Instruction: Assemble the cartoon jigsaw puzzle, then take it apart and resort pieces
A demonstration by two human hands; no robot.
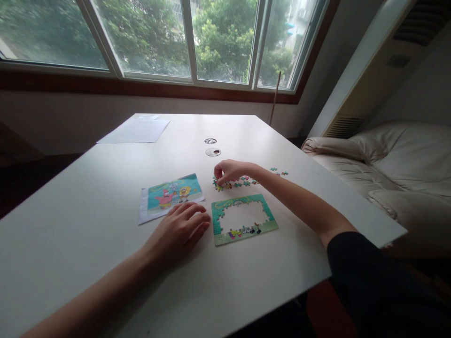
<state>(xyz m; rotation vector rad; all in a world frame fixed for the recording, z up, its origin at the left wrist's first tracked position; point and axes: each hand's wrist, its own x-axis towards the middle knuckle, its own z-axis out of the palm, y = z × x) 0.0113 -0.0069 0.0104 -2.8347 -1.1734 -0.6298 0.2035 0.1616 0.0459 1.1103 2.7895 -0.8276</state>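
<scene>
My left hand (186, 222) lies palm down on the table, fingers loosely stretched. It overlaps the lower edge of a printed cartoon picture (169, 196) on white paper, and its fingertips come close to the left side of a jigsaw puzzle (218, 240). That puzzle has its border filled, while its middle shows a bare pale area. Beyond it, my right hand (230, 171) reaches down into loose puzzle pieces (244, 181), with thumb and forefinger pinched on a puzzle piece (219, 182) at the left end of the pile. The fingers partly hide that piece.
Everything lies on a white table (116, 183). White paper sheets (136, 130) lie at its far left, and two round inserts (213, 152) sit near the middle. A few stray pieces (279, 172) are behind my right forearm. A pale sofa (387, 164) stands at right.
</scene>
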